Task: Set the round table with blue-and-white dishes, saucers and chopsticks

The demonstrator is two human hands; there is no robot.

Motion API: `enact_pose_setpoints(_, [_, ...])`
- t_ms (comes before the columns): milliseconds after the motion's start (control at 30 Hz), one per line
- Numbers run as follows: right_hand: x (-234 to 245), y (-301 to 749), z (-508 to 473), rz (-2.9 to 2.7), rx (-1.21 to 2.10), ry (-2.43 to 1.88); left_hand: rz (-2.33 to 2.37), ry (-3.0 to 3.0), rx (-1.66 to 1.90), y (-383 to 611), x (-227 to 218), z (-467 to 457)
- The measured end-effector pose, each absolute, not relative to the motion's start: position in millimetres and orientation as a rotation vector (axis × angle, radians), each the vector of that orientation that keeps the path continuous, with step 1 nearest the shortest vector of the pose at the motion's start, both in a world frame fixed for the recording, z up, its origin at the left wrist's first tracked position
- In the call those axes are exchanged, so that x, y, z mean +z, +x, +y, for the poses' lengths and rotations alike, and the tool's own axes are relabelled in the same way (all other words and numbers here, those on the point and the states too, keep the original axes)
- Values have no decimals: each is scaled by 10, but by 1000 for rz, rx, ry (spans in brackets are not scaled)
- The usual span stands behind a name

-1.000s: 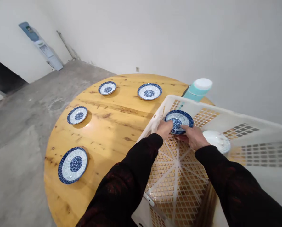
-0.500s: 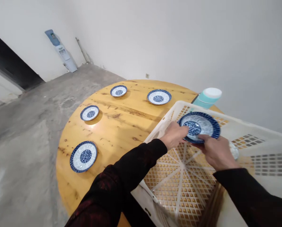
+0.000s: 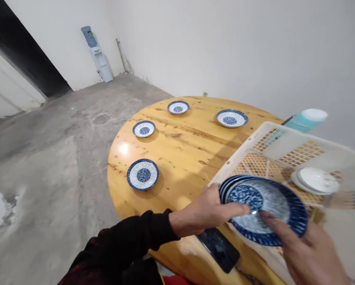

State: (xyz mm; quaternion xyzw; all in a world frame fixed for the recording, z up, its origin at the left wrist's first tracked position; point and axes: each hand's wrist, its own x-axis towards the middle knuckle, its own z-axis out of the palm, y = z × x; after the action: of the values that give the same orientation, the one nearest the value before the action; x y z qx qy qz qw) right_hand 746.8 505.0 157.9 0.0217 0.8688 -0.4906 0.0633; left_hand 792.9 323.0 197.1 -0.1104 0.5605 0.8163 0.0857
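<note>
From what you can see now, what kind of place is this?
Probably a bare dining room, perhaps in an eatery: a round wooden table with plates set around its edge, a concrete floor, and a water dispenser by the wall.

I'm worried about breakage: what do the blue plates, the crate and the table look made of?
Blue plates: probably glazed ceramic, glossy with printed pattern. Crate: white plastic, moulded lattice, matte. Table: varnished wood, knots and grain visible, glare spot.

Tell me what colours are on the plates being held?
The held plates are white with a dark blue rim and blue patterned centre, seen in the head view.
</note>
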Motion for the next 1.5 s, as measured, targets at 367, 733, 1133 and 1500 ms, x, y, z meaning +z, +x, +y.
enact_pose_setpoints(367, [627,9998,3101,2084,-1706,-102,1695,-917,2400,10734,1266,1613])
enact_pose_setpoints(733, [214,10570,2348,2123,-1692,-54,1587,-1170,2313,11289,891,907])
enact_pose_setpoints(1133, [206,9737,1534,2088,-1837,137,1705,-847,2184,10138,1000,11])
enact_pose_setpoints(1500, [376,8961,1160,2090,-1980,351,1838,-587,2036,9073,1195,-360])
